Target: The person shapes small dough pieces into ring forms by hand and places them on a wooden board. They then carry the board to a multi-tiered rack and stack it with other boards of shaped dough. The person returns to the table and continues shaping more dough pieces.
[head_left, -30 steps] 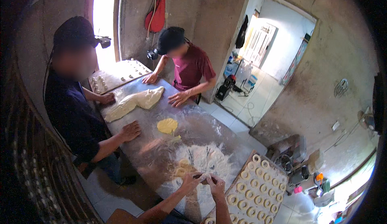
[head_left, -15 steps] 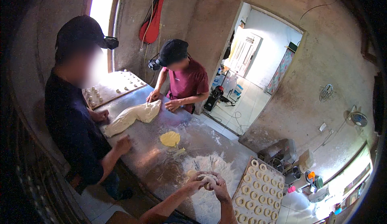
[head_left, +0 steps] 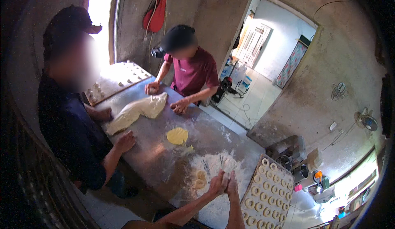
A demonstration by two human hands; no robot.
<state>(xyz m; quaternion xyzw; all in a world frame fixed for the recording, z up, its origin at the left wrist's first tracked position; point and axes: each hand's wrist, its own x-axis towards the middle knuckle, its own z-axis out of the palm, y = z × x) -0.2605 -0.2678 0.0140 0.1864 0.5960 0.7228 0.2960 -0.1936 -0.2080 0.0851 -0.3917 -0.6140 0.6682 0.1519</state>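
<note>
My left hand (head_left: 218, 183) and my right hand (head_left: 231, 184) are pressed close together above a spread of white flour (head_left: 220, 206) on the metal table (head_left: 154, 157). Flour whitens the fingers, which point away from me. Both hands look closed, and whatever sits between the palms is hidden. Just left of my left hand, small pale dough pieces (head_left: 200, 183) lie in the flour, at least one looking ring-shaped. Farther off rests a flat yellow piece of dough (head_left: 177, 136).
A board of dough rings (head_left: 263, 196) stands to my right. Across the table lies a long dough mass (head_left: 138, 113), between a co-worker in dark clothes (head_left: 70, 122) and one in a maroon shirt (head_left: 193, 74). Behind it is a board with small dough balls (head_left: 119, 80).
The pale floury dough that showed in my hands is out of sight there. Dough pieces now lie left of them. My hands have shifted right and pressed together. The maroon-shirted co-worker's hand lifted off the dough.
</note>
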